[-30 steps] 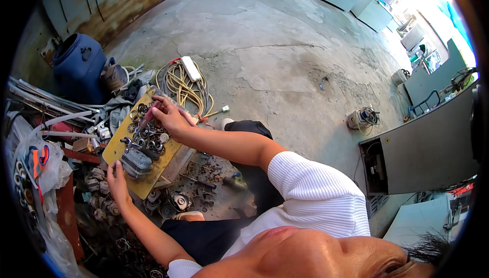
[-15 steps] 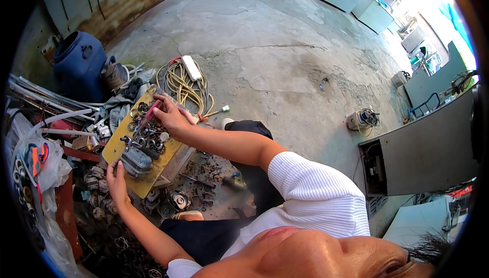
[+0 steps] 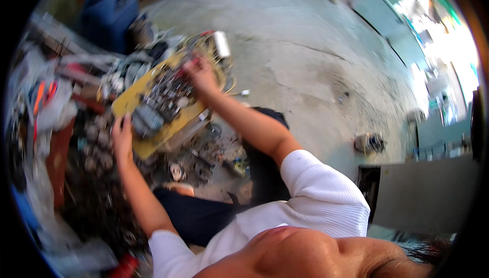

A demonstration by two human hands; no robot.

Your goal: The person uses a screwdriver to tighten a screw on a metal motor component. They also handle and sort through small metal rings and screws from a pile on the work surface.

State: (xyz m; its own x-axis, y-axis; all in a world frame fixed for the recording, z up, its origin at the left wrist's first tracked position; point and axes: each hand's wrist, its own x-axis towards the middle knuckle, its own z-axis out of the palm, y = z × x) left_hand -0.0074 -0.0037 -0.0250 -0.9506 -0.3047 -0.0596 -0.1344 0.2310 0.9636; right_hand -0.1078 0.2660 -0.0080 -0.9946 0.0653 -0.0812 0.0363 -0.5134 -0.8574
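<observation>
My right hand (image 3: 200, 77) is closed round a red-handled tool (image 3: 184, 69), seemingly a screwdriver, over the far part of a yellow board (image 3: 147, 149). Motion blur hides the tool's tip. Under that hand lies a heap of small metal parts (image 3: 165, 90), rings and fittings among them. Nearer to me on the board sits a grey ribbed metal casing (image 3: 147, 120). At the board's left edge, beside the casing, my left hand (image 3: 121, 138) has its thumb on top and its fingers at the rim, pinched on the board.
A blue barrel (image 3: 109, 16) and scrap tubes stand at the far left. A coiled yellow cable (image 3: 209, 54) with a white power strip (image 3: 222, 44) lies beyond the board. Greasy metal parts (image 3: 97, 145) are piled at left. On the right are a small motor-like unit (image 3: 370, 143) and a grey cabinet (image 3: 417, 191).
The view has swung and blurred, shifting the board up and right in the picture. My right hand has shifted slightly over the heap with the red-handled tool; my left stays at the board's edge.
</observation>
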